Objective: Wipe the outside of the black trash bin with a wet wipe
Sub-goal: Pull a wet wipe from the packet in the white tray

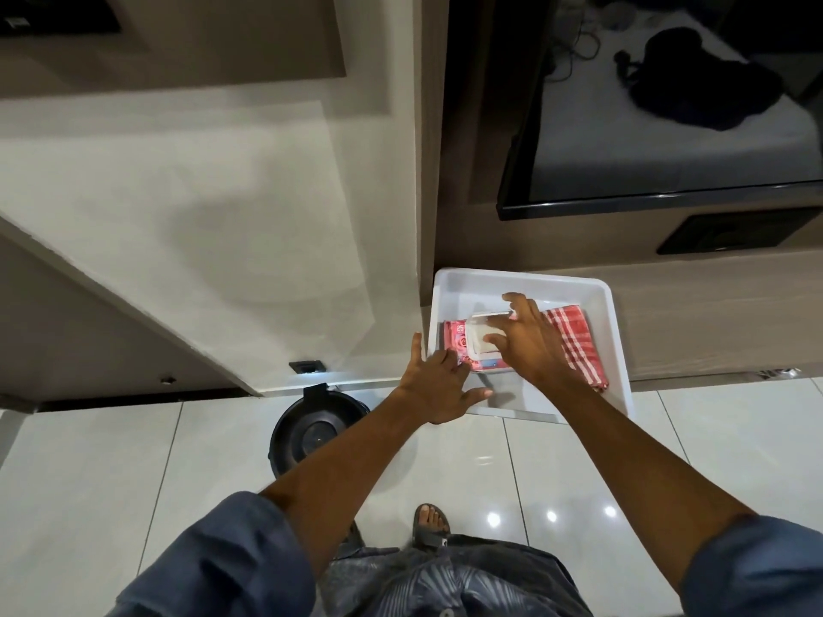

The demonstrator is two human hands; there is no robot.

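Observation:
A pink pack of wet wipes lies in a white tray, its white flip lid raised. My left hand rests flat on the pack's near left end, fingers spread. My right hand reaches over the pack, fingertips at the open lid and the white wipe showing in the opening. The black trash bin stands on the floor left of the tray, seen from above, partly behind my left forearm.
A red-and-white checked cloth lies in the tray under my right wrist. The tray sits against a wood-look wall panel. A dark screen hangs above. My sandalled foot is on the glossy white tiles.

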